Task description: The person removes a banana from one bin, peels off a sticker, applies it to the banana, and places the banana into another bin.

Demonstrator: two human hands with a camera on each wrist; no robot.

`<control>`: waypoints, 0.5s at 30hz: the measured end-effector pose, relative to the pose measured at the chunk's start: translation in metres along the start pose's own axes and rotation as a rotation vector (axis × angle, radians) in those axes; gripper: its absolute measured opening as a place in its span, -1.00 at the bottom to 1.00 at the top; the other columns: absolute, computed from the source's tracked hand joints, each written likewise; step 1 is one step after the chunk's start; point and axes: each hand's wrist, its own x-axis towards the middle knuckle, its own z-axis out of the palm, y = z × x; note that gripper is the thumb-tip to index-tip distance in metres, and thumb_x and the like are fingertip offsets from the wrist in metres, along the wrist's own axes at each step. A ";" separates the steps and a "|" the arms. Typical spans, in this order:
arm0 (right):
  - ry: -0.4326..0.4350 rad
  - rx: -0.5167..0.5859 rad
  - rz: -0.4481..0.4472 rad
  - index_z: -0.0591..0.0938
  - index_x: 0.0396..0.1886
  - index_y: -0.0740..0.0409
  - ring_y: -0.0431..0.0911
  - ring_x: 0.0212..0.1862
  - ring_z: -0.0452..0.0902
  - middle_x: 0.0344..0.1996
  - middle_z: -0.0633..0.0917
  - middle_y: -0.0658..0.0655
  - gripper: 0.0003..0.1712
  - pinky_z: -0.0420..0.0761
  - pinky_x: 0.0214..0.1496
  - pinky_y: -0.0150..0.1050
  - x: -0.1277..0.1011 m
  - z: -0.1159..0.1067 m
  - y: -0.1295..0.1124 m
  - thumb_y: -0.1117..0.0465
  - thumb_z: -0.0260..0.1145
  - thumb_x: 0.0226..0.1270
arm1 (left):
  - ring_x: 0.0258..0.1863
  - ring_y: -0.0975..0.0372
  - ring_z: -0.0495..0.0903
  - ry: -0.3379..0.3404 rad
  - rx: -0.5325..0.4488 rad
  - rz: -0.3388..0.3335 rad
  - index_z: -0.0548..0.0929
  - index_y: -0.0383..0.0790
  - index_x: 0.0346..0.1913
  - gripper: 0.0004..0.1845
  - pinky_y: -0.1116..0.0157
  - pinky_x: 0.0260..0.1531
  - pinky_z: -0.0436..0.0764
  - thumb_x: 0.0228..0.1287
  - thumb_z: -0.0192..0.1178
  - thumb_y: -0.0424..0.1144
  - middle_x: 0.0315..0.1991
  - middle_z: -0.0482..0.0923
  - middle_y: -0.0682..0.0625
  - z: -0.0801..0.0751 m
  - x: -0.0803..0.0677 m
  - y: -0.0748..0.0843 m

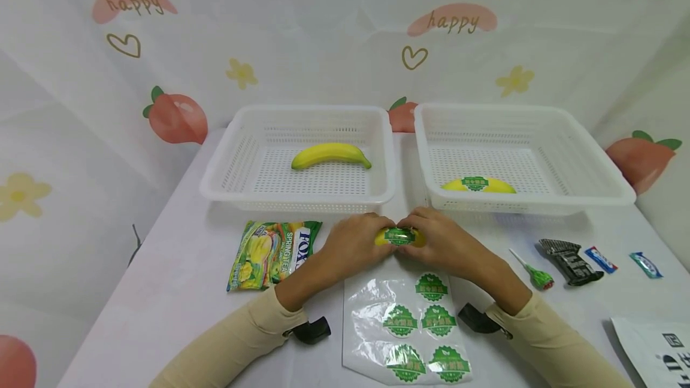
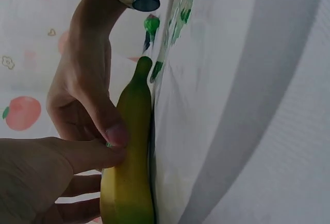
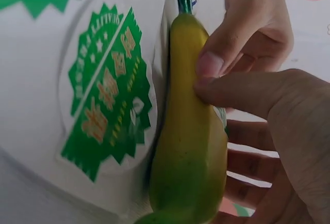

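Note:
A small yellow banana (image 1: 399, 236) lies on the table just in front of the two baskets, with a green round sticker on its top. My left hand (image 1: 353, 244) grips its left end and my right hand (image 1: 447, 243) its right end, thumbs meeting on the sticker. In the left wrist view the banana (image 2: 129, 157) rests against the table with both thumbs pressing its side. The right wrist view shows the banana (image 3: 185, 131) beside a green sticker (image 3: 108, 95) on the clear sticker sheet (image 1: 409, 328).
The left white basket (image 1: 226, 166) holds a plain banana (image 1: 330, 154); the right basket (image 1: 593, 166) holds a stickered banana (image 1: 478, 185). A snack bag (image 1: 272, 253) lies at left. A lollipop (image 1: 533, 274), dark wrapper (image 1: 571, 261) and blue candies (image 1: 600, 259) lie at right.

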 end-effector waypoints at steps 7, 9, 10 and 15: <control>-0.073 -0.011 0.017 0.77 0.01 0.19 -0.17 -0.14 0.50 -0.11 0.68 -0.01 -0.64 0.55 -0.11 -0.24 0.002 -0.008 -0.001 0.14 0.58 0.26 | -0.39 0.34 0.53 -0.005 0.042 -0.016 0.78 -0.04 0.03 -0.68 0.36 -0.43 0.47 0.29 0.49 -0.03 -0.27 0.70 0.17 -0.004 0.000 0.001; -0.096 -0.004 0.033 0.76 0.00 0.18 -0.16 -0.14 0.49 -0.11 0.68 0.00 -0.65 0.53 -0.12 -0.24 0.002 -0.010 -0.001 0.14 0.56 0.28 | -0.39 0.34 0.52 -0.021 0.035 -0.021 0.76 -0.05 0.03 -0.68 0.37 -0.44 0.47 0.28 0.49 -0.04 -0.28 0.68 0.17 -0.004 0.000 0.001; -0.105 0.003 0.040 0.76 0.00 0.18 -0.16 -0.15 0.49 -0.11 0.67 0.00 -0.65 0.53 -0.13 -0.24 0.002 -0.010 -0.002 0.14 0.55 0.29 | -0.39 0.34 0.53 -0.027 0.030 -0.021 0.76 -0.05 0.04 -0.67 0.37 -0.43 0.48 0.28 0.49 -0.04 -0.27 0.68 0.17 -0.004 0.000 0.001; -0.108 0.025 0.027 0.76 0.03 0.18 -0.16 -0.13 0.50 -0.10 0.69 -0.01 -0.63 0.54 -0.11 -0.23 -0.001 -0.011 -0.003 0.12 0.55 0.31 | -0.29 0.30 0.60 -0.040 0.076 0.013 0.75 -0.02 0.17 -0.57 0.31 -0.37 0.55 0.32 0.44 0.06 -0.16 0.71 0.12 -0.001 -0.001 0.002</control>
